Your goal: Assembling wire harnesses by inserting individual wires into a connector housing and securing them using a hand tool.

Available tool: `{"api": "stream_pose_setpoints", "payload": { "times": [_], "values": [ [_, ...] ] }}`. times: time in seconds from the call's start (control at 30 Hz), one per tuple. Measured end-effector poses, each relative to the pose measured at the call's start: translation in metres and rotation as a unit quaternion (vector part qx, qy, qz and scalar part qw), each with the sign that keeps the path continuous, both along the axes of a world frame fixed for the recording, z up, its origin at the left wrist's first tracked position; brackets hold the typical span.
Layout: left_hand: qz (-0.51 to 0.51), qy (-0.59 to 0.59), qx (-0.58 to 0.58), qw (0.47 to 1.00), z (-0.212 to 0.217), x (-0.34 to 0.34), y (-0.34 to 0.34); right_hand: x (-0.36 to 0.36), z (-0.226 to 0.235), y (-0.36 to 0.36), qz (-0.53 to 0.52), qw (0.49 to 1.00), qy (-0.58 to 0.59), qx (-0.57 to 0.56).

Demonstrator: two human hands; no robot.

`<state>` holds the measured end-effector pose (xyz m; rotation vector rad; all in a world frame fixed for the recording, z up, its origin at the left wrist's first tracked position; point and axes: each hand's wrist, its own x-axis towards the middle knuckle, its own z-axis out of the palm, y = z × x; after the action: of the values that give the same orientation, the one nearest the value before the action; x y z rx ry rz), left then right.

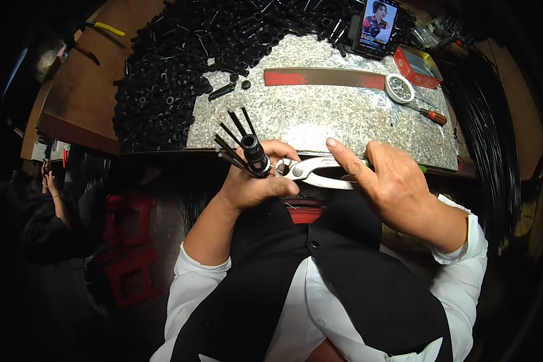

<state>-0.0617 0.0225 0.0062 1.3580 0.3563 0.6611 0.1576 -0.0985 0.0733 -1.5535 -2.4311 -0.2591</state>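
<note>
My left hand (244, 190) is closed around a black ribbed tube (251, 146), held upright just off the table's near edge. Several thin black rods (229, 136) fan up and to the left from it. Silver pliers (320, 166) reach across from the right, and their jaws meet the lower part of the tube beside my left fingers. My right hand (398, 181) grips the pliers by their handles, a bit of green showing past the palm; its index finger is stretched along them. My palm hides what the jaws touch exactly.
A speckled board (338, 123) covers the table. Black small parts (163, 78) are heaped left and behind. Farther back lie a red-brown strip (320, 78), white bowl (390, 90), screwdriver (434, 116), red box (413, 75) and phone (377, 27). Long black rods (495, 139) hang right; red stools (130, 220) stand left.
</note>
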Motion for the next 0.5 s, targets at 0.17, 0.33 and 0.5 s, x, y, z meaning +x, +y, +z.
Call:
{"api": "stream_pose_setpoints", "payload": {
  "times": [0.17,0.33,0.5],
  "values": [
    [0.021,0.099,0.089,0.991,0.006,0.000,0.001,-0.005,-0.004,0.000,-0.007,0.999,-0.041,0.032],
    [0.041,0.036,0.048,0.997,0.001,0.007,0.002,0.000,-0.014,0.004,-0.004,0.997,0.064,-0.048],
    [0.200,0.032,0.077,0.976,-0.018,0.008,0.002,0.024,-0.028,0.023,-0.010,0.956,0.204,-0.209]
  ]
}}
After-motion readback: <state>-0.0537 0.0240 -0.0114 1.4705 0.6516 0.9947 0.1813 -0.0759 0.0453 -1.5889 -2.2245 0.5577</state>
